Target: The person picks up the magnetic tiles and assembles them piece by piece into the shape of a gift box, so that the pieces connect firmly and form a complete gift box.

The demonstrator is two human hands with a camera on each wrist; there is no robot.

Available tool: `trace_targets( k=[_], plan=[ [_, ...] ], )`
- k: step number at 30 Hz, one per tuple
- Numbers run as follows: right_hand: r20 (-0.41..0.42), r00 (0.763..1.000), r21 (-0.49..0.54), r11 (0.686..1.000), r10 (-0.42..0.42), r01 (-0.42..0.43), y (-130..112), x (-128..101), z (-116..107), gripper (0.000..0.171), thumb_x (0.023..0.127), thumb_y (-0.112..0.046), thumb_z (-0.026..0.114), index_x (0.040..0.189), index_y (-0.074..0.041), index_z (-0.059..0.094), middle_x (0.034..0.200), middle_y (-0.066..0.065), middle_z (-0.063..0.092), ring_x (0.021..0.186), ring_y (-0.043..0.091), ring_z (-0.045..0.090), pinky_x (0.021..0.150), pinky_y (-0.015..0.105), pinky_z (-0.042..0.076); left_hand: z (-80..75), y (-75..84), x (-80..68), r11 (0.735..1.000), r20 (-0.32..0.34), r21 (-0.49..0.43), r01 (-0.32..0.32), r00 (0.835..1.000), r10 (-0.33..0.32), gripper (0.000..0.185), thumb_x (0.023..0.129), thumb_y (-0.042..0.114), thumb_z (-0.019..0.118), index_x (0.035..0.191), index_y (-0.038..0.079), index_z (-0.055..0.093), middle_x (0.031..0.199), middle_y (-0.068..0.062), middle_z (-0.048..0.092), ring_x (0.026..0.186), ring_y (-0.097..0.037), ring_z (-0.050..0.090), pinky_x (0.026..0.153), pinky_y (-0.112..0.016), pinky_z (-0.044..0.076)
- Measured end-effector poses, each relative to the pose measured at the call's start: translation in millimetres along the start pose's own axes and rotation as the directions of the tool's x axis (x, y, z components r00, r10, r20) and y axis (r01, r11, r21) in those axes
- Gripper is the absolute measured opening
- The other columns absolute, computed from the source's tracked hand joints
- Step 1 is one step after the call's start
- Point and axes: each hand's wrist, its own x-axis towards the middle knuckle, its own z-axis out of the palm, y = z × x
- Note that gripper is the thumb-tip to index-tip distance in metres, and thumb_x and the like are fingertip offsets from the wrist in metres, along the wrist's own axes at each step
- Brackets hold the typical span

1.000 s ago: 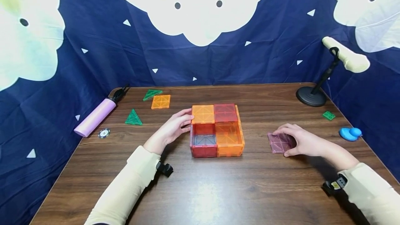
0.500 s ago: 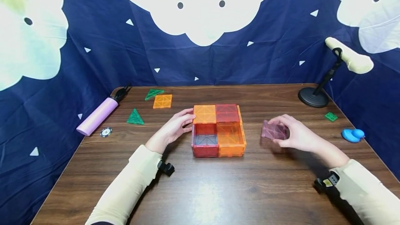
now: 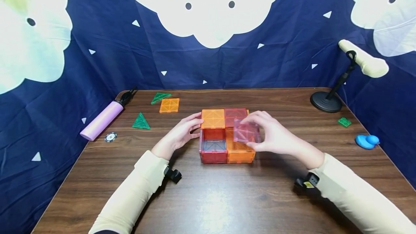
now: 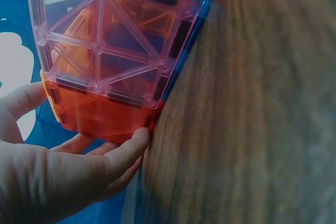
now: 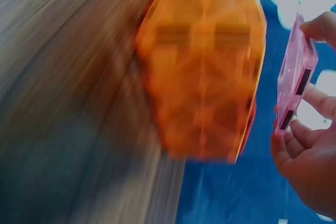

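Translucent pink square magnetic tile (image 3: 247,131) pinched in right hand (image 3: 276,138), over half-roofed red-and-orange tile box (image 3: 226,151); two cells uncovered; left hand (image 3: 178,135) fingers straight, steadying

Translucent pink tile (image 3: 247,131), orange-red box (image 3: 226,143)

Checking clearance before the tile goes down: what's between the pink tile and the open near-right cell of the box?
Nothing but air: in the head view the pink tile, pinched by the right hand, hovers just above the tile box.
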Motion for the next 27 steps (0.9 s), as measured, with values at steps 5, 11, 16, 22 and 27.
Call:
trace_targets(
  k=[5,11,16,22,27],
  plan=[
    [0.082,0.995,0.036,0.998,-0.048,0.045,-18,31,24,0.056,0.074,-0.027,0.087,0.125,-0.016,0.067,0.124,-0.001,0.061,0.116,0.020,0.049,0.094,0.044,0.047,0.4,1.1,0.6,1.000,0.001,-0.004,0.001,1.000,-0.001,0.062,0.104,0.017,0.055,0.161,0.008,0.030,0.158,-0.015,0.037,0.141,-0.032,0.037,0.115,-0.055,0.032],
    [0.126,0.989,0.043,0.996,-0.081,0.076,-32,50,45,0.056,0.072,-0.028,0.086,0.123,-0.013,0.067,0.122,0.001,0.060,0.117,0.020,0.048,0.096,0.040,0.046,1.7,1.6,3.2,1.000,-0.002,-0.013,0.005,1.000,-0.005,0.063,0.104,0.014,0.053,0.161,0.007,0.028,0.161,-0.016,0.031,0.145,-0.032,0.030,0.116,-0.056,0.030],
    [0.133,0.988,0.036,0.997,-0.078,0.074,-37,57,53,0.057,0.070,-0.026,0.087,0.121,-0.010,0.068,0.120,0.002,0.059,0.114,0.021,0.048,0.094,0.038,0.046,1.2,1.0,2.8,1.000,-0.004,-0.005,0.006,1.000,-0.006,0.063,0.104,0.014,0.053,0.161,0.007,0.028,0.162,-0.015,0.029,0.146,-0.032,0.028,0.116,-0.056,0.030],
    [0.154,0.987,0.016,0.998,-0.055,0.053,-37,58,60,0.056,0.071,-0.026,0.088,0.121,-0.011,0.068,0.121,0.004,0.058,0.116,0.022,0.047,0.094,0.037,0.047,0.5,0.0,1.7,1.000,-0.006,-0.003,0.004,1.000,-0.004,0.063,0.104,0.014,0.053,0.161,0.007,0.028,0.161,-0.016,0.031,0.145,-0.032,0.030,0.116,-0.055,0.031],
    [0.162,0.985,0.001,0.998,-0.059,0.060,-34,57,63,0.054,0.073,-0.027,0.087,0.121,-0.012,0.068,0.122,0.004,0.057,0.116,0.022,0.047,0.093,0.037,0.048,0.9,-0.2,0.7,1.000,-0.012,-0.006,0.007,1.000,-0.007,0.063,0.104,0.014,0.054,0.161,0.007,0.028,0.160,-0.016,0.032,0.145,-0.032,0.030,0.116,-0.055,0.031]
  ],
)
